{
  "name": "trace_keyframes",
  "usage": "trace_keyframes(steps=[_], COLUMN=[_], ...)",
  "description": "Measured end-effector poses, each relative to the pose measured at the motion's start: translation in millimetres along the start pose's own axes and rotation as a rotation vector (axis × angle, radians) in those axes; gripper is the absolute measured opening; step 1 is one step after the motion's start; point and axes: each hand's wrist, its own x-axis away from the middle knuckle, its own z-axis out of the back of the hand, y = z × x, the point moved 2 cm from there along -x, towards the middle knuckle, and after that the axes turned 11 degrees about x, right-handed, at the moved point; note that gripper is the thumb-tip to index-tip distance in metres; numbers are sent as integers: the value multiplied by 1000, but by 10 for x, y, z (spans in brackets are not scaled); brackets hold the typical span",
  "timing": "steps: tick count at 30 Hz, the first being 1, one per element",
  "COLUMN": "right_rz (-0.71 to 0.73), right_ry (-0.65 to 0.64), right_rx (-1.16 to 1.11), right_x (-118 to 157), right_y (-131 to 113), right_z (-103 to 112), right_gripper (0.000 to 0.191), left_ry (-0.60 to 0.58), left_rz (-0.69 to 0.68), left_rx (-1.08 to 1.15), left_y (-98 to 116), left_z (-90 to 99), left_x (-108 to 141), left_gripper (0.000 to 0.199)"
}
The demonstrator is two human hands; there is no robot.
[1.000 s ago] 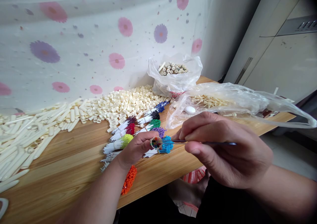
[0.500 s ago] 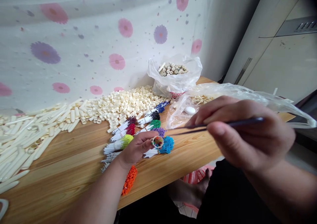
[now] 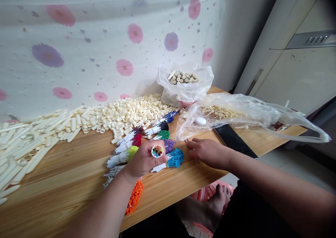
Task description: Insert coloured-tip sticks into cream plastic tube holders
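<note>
My left hand is closed around a white multicolour pen barrel, its round open end facing me. Several coloured ends ring the inside of that opening. Low over the table, my right hand has its fingers curled down near the plastic bag's edge; what they hold, if anything, is mostly hidden. Around my left hand lie bundles of thin white sticks with coloured ends: blue, purple, green, yellow-green, dark red and orange.
Cream slotted plastic pieces are heaped along the wall, with long cream tubes at left. A filled white bag stands behind. A clear bag with small cream parts and a white oval overlaps a black flat object.
My right hand has moved from the raised foreground, where it held dark tweezers, down and away to the table. The barrel's end now faces me more squarely, with its coloured ends in a ring.
</note>
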Motion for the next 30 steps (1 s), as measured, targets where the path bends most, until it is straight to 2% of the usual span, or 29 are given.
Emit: trace_keyframes(steps=[1, 3, 6, 7, 8, 12, 16, 21, 30], right_rz=[-1, -32, -212, -283, -352, -427, -453, -458, -460], right_ry=[19, 149, 357, 334, 240, 29, -100, -131, -68], right_rx=[-56, -168, -167, -114, -44, 24, 83, 143, 166], right_x=[9, -9, -209, -333, -479, -1062, -1359, -1391, -1318], right_y=[24, 108, 350, 457, 575, 1013, 1220, 1281, 1326], right_z=[47, 219, 495, 534, 531, 283, -38, -220, -359], right_gripper=[22, 22, 29, 30, 30, 17, 32, 31, 30], left_ry=[20, 43, 47, 49, 51, 80, 101, 91, 100], left_rz=[-8, -23, -20, -11, -5, -24, -36, -61, -48], left_rx=[1, 1, -1, 1, 3, 21, 18, 34, 55], left_y=[-9, -26, -59, -72, -86, -121, -119, -114, -133], left_z=[9, 22, 36, 42, 49, 77, 92, 93, 89], left_x=[0, 2, 8, 11, 13, 11, 0, -9, -13], left_gripper=[42, 40, 39, 38, 38, 37, 39, 38, 37])
